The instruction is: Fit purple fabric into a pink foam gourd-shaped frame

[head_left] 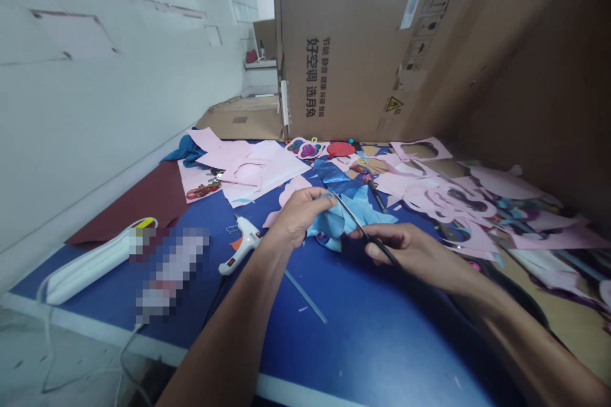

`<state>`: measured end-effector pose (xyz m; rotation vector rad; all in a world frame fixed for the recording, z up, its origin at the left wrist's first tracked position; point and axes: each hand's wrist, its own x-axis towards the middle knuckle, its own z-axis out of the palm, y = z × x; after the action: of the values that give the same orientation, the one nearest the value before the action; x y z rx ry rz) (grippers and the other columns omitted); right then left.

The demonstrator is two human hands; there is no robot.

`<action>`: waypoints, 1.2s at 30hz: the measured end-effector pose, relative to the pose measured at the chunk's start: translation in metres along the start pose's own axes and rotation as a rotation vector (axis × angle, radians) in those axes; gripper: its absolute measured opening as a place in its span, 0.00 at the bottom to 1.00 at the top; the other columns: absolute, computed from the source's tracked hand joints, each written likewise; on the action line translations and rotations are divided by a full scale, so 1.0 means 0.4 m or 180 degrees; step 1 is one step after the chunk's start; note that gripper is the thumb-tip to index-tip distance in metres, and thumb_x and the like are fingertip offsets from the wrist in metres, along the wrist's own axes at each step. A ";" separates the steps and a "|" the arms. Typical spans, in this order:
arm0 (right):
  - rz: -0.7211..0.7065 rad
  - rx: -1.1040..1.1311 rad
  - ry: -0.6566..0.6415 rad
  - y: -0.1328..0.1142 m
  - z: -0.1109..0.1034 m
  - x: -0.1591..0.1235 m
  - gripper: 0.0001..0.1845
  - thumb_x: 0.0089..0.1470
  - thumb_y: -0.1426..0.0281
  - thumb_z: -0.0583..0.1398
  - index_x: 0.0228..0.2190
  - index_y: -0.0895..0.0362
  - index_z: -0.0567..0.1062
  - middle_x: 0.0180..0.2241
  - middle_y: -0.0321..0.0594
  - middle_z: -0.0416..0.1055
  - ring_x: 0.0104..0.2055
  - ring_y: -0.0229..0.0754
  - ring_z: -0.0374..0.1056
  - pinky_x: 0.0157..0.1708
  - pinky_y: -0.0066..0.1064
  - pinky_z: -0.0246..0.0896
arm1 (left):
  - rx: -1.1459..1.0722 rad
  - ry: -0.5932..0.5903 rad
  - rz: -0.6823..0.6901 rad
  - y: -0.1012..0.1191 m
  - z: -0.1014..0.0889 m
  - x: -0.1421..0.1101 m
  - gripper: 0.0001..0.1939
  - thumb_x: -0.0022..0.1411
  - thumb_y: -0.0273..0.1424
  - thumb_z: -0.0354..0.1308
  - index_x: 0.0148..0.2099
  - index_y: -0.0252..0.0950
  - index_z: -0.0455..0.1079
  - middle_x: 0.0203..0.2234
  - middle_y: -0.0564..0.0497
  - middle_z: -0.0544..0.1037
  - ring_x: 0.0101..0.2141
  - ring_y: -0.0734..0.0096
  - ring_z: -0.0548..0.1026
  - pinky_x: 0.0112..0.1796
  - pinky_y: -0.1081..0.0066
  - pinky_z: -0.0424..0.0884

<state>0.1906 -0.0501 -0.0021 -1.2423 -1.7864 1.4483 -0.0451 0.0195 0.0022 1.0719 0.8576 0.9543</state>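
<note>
My left hand (300,213) is closed on the edge of a light blue shiny paper piece (334,222) that lies on the blue table (382,331). My right hand (405,248) grips the handles of a pair of scissors (356,222). The thin blades point up and left toward my left fingers and cross the blue piece. A darker blue foil sheet (334,175) lies just behind it.
A white glue gun (241,245) lies left of my left wrist, with a clear glue stick (305,296) below it. A white power strip (90,264) sits at the left. Pink paper cutouts (252,165) and scraps cover the back. A large cardboard box (382,44) stands behind.
</note>
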 end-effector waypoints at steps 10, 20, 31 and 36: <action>-0.0024 -0.0005 -0.0007 0.000 0.000 0.000 0.38 0.59 0.39 0.68 0.52 0.59 0.85 0.28 0.32 0.60 0.31 0.38 0.52 0.33 0.33 0.48 | 0.0130 -0.0115 -0.0146 0.017 0.009 -0.010 0.03 0.58 0.29 0.65 0.32 0.35 0.76 0.21 0.49 0.80 0.17 0.71 0.75 0.18 0.74 0.68; -0.0066 -0.0049 -0.0025 0.004 -0.007 -0.001 0.36 0.60 0.41 0.68 0.52 0.59 0.85 0.27 0.31 0.59 0.30 0.37 0.51 0.32 0.32 0.47 | 0.0208 -0.0097 -0.0126 0.014 0.007 -0.007 0.03 0.59 0.27 0.63 0.31 0.34 0.75 0.21 0.50 0.79 0.17 0.72 0.75 0.20 0.75 0.68; -0.0017 0.0024 -0.0006 -0.001 -0.001 0.000 0.37 0.59 0.40 0.69 0.50 0.59 0.86 0.26 0.30 0.59 0.29 0.36 0.49 0.31 0.31 0.49 | 0.0184 -0.0128 -0.0131 0.005 -0.001 -0.004 0.04 0.59 0.29 0.66 0.33 0.34 0.76 0.22 0.49 0.80 0.18 0.72 0.75 0.21 0.74 0.68; -0.0077 -0.0114 0.0520 0.011 -0.013 0.010 0.38 0.57 0.38 0.68 0.50 0.59 0.87 0.28 0.37 0.70 0.32 0.41 0.62 0.35 0.34 0.59 | 0.0069 0.0027 -0.0098 -0.004 -0.006 0.006 0.06 0.58 0.29 0.70 0.32 0.33 0.78 0.24 0.50 0.80 0.22 0.74 0.76 0.26 0.75 0.71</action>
<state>0.1947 -0.0442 -0.0051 -1.3129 -1.7185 1.2683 -0.0463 0.0221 -0.0003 1.0711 0.8909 0.9263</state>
